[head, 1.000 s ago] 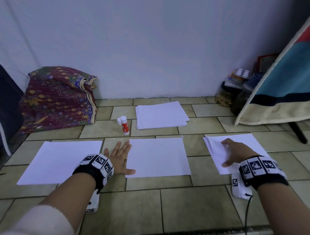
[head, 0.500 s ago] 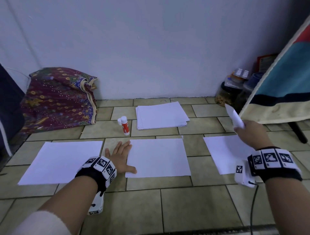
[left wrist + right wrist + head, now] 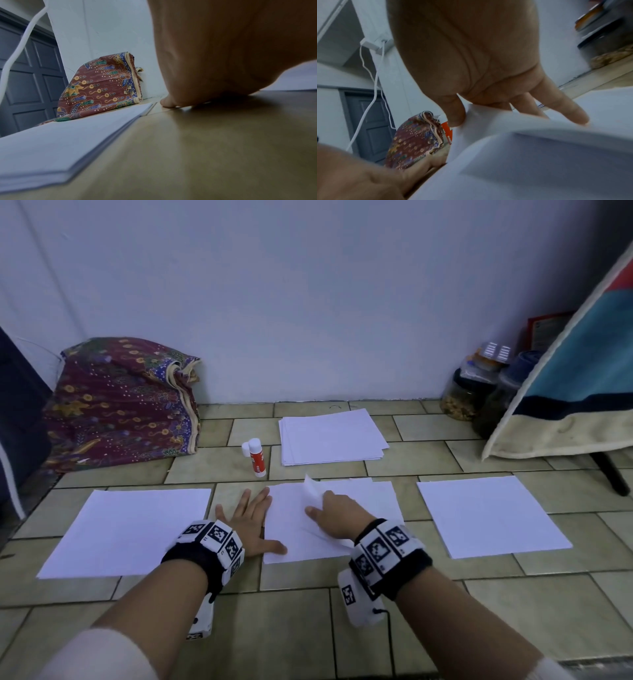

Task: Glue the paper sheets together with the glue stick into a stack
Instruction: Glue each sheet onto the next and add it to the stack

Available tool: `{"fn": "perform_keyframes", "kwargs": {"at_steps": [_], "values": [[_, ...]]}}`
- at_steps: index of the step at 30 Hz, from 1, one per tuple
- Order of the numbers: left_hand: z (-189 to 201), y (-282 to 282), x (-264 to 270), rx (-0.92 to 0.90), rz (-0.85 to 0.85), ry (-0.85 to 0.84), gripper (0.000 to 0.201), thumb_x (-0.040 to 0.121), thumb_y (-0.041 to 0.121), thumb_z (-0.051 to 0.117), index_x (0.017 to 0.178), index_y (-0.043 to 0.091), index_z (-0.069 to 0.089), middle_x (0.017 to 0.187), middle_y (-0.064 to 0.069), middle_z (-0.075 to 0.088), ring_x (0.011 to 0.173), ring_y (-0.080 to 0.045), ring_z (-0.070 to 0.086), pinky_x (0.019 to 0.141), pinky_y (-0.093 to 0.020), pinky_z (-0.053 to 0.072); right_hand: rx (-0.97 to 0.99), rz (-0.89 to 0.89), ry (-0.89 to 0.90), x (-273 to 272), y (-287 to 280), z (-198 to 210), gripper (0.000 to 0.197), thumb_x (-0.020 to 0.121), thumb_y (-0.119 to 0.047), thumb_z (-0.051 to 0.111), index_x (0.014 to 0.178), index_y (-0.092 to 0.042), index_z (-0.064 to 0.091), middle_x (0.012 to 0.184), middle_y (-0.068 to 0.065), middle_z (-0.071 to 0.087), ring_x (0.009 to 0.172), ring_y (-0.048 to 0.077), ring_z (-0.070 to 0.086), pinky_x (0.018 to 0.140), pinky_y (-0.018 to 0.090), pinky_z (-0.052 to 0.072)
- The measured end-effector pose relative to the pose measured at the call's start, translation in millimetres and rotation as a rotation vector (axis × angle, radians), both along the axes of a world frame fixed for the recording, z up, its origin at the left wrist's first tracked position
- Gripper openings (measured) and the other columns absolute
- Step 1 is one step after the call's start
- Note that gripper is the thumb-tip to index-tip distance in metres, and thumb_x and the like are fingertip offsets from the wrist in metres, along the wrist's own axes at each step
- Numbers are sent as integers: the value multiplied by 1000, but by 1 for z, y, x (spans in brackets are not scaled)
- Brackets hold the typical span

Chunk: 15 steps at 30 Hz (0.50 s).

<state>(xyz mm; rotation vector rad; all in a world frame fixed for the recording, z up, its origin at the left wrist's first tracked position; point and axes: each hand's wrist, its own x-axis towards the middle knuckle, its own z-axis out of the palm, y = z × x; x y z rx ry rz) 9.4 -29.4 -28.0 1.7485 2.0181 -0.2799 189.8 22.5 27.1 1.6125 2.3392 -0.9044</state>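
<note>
Though unseen from the head: right hand (image 3: pixel 471 60) pinching sheet (image 3: pixel 513 155); left hand (image 3: pixel 251 520) flat.

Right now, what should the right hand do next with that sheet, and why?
Probably lower the sheet flat and let go. The right hand pinches it, one corner raised, over the middle paper, while the left hand lies flat at that paper's edge.

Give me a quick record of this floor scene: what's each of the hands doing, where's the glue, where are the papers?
left hand: flat on the floor, thumb on the middle sheet
right hand: pinching a loose sheet over the middle sheet
glue stick: standing uncapped, cap beside it, untouched
paper pile: near the wall
left sheet: lying flat
right sheet: lying flat
</note>
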Motion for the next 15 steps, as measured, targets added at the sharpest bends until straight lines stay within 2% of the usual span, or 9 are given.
{"fn": "perform_keyframes", "kwargs": {"at_steps": [2,5,8,13,15], "values": [[0,1,0,-21,2,-14,119,72,77,54,153,20,-11,157,12,-25,145,-18,-24,112,-62,-6,26,-12,-9,-10,-2,-3,52,103,-40,31,134,0,39,136,17,50,125,31,46,110,44,26],[-1,2,-2,-43,1,-22,128,57,86,43,152,21,-13,157,12,-25,145,-18,-25,112,-63,-6,31,-14,-20,-21,-3,-5,52,102,-41,32,134,0,38,137,17,49,126,32,45,112,44,25],[0,3,-3,-62,-5,-24,134,45,85,35,152,22,-15,156,12,-27,144,-17,-26,111,-63,-6,36,4,-50,-28,-3,-8,54,102,-42,32,135,0,37,138,17,46,128,31,42,112,45,23],[0,3,-3,-71,-6,-21,127,52,79,40,151,22,-16,156,12,-28,144,-18,-26,111,-63,-7,15,1,-97,-33,1,-18,56,100,-44,32,137,-1,34,139,18,40,131,35,35,113,50,19],[1,2,-3,-83,-9,-17,125,62,80,49,151,21,-16,156,12,-28,144,-18,-26,111,-63,-7,14,-1,-97,-34,1,-17,55,101,-42,31,137,0,34,140,19,40,132,34,35,114,51,17]]}}
